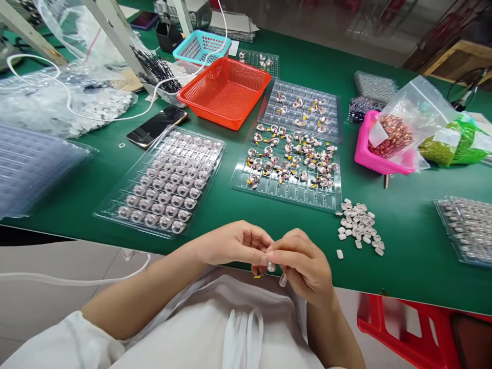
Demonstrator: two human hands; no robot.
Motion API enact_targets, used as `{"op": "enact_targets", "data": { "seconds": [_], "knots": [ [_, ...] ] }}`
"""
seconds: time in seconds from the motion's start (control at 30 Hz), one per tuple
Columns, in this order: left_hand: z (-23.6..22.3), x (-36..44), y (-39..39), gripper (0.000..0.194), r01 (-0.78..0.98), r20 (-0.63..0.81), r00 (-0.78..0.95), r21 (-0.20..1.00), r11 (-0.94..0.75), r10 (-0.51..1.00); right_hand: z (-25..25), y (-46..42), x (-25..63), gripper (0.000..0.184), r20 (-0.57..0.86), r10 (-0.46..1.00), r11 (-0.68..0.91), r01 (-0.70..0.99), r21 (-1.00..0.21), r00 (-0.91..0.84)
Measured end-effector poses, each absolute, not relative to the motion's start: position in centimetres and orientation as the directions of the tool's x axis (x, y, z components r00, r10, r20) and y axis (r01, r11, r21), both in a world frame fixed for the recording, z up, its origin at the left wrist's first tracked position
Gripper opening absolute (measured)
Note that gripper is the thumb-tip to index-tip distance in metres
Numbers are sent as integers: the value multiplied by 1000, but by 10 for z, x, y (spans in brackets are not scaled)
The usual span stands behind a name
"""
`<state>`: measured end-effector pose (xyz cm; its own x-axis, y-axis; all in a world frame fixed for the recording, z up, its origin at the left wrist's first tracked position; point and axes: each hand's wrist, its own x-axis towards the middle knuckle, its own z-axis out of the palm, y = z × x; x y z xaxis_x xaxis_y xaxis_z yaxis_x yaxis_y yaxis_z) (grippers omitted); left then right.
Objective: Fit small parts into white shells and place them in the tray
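Observation:
My left hand and my right hand meet at the near edge of the green table, fingers pinched together on a small coil part with yellow-tipped leads; a small white piece hangs under my right fingers. A clear tray of loose copper coil parts lies just beyond my hands. To its left a clear tray holds rows of finished grey parts. A heap of small white caps lies on the table to the right of my right hand.
An orange basket and a blue basket stand at the back, a phone beside them. A pink basket holds a bag of copper coils. Stacked clear trays sit far left, another filled tray far right, a red stool below.

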<state>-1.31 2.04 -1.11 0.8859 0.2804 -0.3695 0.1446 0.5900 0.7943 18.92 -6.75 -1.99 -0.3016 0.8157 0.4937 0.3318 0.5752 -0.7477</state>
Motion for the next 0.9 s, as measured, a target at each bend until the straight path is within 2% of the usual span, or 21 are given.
{"op": "enact_targets", "data": {
  "seconds": [0.07,0.13,0.3,0.37,0.47,0.57,0.83,0.9],
  "knots": [
    [-13,-10,22,24,153,-374,889,786,600,264,-16,-64,189,34,476,825,563,358,-745,-305],
    [-15,-6,20,20,129,-391,864,781,611,317,-16,-64,189,32,452,853,521,391,-759,-261],
    [-16,1,12,22,-35,-456,692,752,658,559,-25,-79,185,27,343,938,283,455,-844,52],
    [-15,3,9,22,-79,-470,643,744,664,604,-28,-85,179,28,357,927,262,483,-835,113],
    [-13,5,4,18,-122,-455,644,733,669,615,-29,-87,170,31,407,907,281,565,-776,109],
    [-15,7,2,14,-150,-425,659,734,663,620,-26,-86,166,26,416,904,277,615,-738,92],
    [-12,5,2,14,-114,-401,612,808,578,682,-26,-86,166,18,399,906,232,622,-748,143],
    [-9,5,-1,14,-96,-369,580,855,510,727,-25,-85,165,14,363,915,191,606,-772,174]
  ]
}}
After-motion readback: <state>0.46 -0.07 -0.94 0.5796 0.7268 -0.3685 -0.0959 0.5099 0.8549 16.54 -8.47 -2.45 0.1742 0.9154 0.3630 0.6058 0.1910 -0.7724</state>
